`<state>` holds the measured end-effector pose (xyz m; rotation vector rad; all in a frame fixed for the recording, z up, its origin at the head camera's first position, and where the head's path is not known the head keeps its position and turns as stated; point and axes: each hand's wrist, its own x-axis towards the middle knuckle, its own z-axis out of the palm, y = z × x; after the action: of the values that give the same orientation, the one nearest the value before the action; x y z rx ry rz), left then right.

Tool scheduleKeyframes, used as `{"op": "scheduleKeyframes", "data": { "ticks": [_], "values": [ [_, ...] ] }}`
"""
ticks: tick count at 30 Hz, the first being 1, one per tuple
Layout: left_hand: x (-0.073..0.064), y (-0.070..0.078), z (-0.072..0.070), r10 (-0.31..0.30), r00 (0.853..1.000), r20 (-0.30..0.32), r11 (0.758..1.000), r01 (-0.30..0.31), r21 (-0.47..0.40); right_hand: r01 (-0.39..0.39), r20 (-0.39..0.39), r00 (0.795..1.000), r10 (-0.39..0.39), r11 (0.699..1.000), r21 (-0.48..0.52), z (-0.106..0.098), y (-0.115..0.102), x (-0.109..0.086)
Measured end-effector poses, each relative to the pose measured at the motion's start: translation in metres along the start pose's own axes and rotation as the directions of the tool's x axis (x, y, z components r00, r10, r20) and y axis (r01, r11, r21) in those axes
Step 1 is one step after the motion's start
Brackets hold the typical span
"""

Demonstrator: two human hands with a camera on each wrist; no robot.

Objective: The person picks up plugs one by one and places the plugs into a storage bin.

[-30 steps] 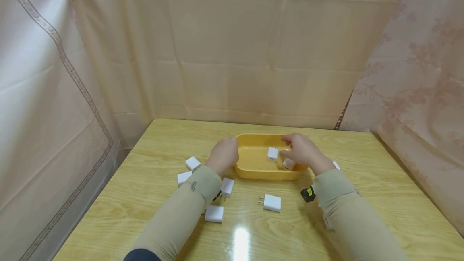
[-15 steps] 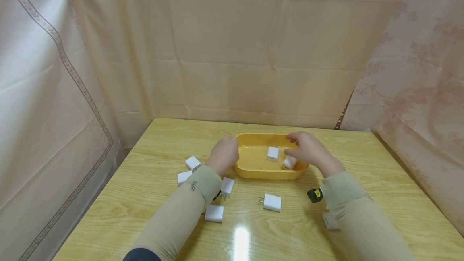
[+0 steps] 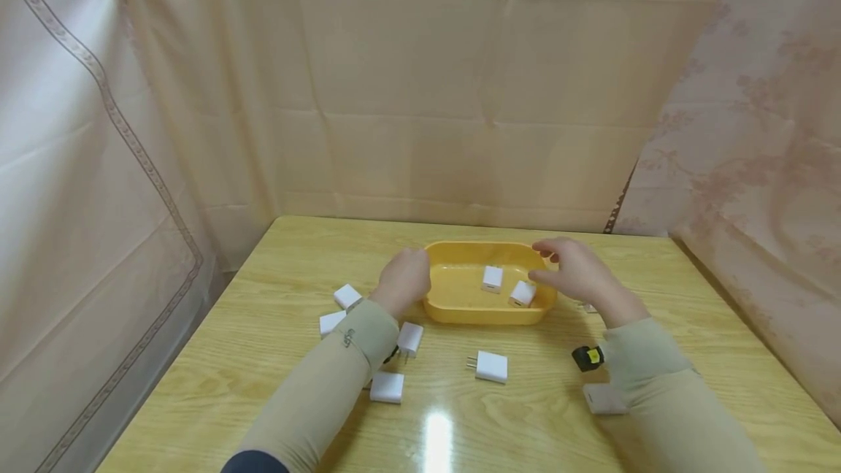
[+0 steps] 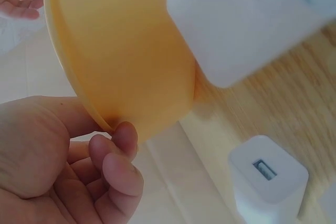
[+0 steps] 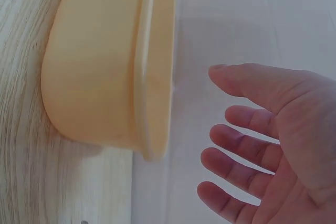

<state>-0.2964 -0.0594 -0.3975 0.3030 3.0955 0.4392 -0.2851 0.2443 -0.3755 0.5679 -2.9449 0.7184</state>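
A shallow yellow plastic tray stands on the table with two white USB charger plugs in it, one charger plug near its middle and another charger plug toward its right end. My left hand pinches the tray's left rim between thumb and fingers, which the left wrist view shows plainly. Above the tray's right end, my right hand has its fingers spread and holds nothing. In the right wrist view, the open right hand is apart from the tray's rim.
Several white charger plugs lie left of the tray around my left forearm, including one charger. In front lies a charger with its prongs pointing left. Beside my right sleeve is another charger. Cloth curtains enclose the wooden table.
My right hand has drawn back to the right from over the charger plug at the tray's right end, leaving it in the tray. My left hand stays on the rim.
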Motion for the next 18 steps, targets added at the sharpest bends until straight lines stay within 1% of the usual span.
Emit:
{"op": "scheduleKeyframes", "data": {
  "ticks": [11, 18],
  "values": [
    [0.001, -0.001, 0.002, 0.008, 1.0, -0.012, 1.0, -0.008, 0.006, -0.014, -0.027, 1.0, 0.014, 1.0, -0.024, -0.015, 0.011, -0.022],
    [0.001, -0.001, 0.002, 0.017, 1.0, -0.017, 1.0, -0.017, 0.006, -0.034, -0.018, 0.999, 0.033, 0.999, -0.036, -0.023, 0.018, -0.04]
  ]
}}
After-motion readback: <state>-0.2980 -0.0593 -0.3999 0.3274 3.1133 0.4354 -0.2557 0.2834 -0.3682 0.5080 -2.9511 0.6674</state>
